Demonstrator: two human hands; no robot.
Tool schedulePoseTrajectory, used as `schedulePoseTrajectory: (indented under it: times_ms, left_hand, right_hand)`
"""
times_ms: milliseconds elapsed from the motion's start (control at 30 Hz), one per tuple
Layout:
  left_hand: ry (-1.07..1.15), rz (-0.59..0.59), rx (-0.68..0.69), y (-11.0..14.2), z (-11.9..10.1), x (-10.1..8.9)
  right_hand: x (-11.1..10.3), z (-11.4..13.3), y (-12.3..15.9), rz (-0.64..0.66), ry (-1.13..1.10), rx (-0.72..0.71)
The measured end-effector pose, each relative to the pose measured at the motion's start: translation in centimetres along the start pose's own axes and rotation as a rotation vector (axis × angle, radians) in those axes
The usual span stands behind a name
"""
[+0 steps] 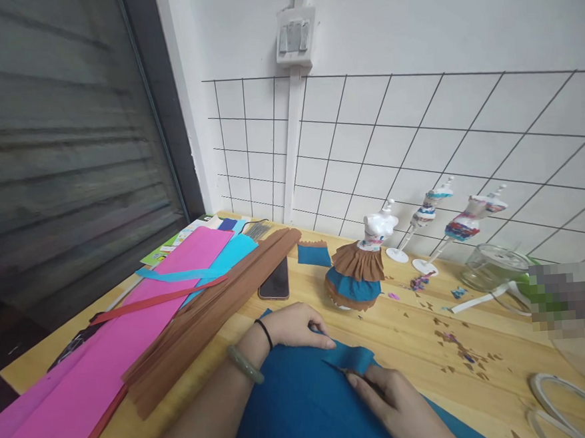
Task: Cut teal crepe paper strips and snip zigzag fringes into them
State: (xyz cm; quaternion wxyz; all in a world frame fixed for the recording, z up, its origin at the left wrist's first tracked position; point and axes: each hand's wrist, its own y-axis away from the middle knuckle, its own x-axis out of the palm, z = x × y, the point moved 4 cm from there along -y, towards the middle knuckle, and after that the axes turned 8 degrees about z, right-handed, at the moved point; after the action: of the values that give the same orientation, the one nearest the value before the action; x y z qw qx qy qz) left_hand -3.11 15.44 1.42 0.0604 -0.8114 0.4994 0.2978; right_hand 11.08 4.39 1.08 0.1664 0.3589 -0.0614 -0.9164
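A large sheet of blue crepe paper (305, 405) lies on the wooden table in front of me. My left hand (302, 325), fingers curled, pinches its far edge. On the right, my right hand (392, 395) is closed around scissors (344, 371), whose thin blades sit in a cut in the blue paper; most of the handle is hidden by my fingers. A flap of the paper curls up beyond the cut. Just past my hands stands a small white dress form (380, 227) wearing a tiered brown and blue paper skirt (354, 285).
Brown crepe paper (219, 311) and pink sheets (171, 281) lie left, near a phone (275, 280). A blue piece with brown trim (313, 253) lies behind. Two more dress forms (425, 216), a clear container (496, 265), brown scraps (465, 354) and white tape (550, 394) are right.
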Motion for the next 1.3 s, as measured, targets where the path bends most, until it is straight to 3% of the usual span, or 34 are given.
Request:
schedulePoseTrajectory:
  times_ms: [433, 833, 1300]
  left_hand:
    - [0.097, 0.008, -0.002, 0.2, 0.3, -0.5]
    - [0.106, -0.005, 0.012, 0.1, 0.6, -0.4]
    - [0.088, -0.009, 0.031, 0.1, 0.6, -0.4]
  right_hand:
    - [0.0, 1.1, -0.3, 0.033, 0.015, -0.019]
    - [0.6, 0.3, -0.8, 0.029, 0.092, -0.004]
    - [0.5, 1.2, -1.2, 0.005, 0.091, 0.005]
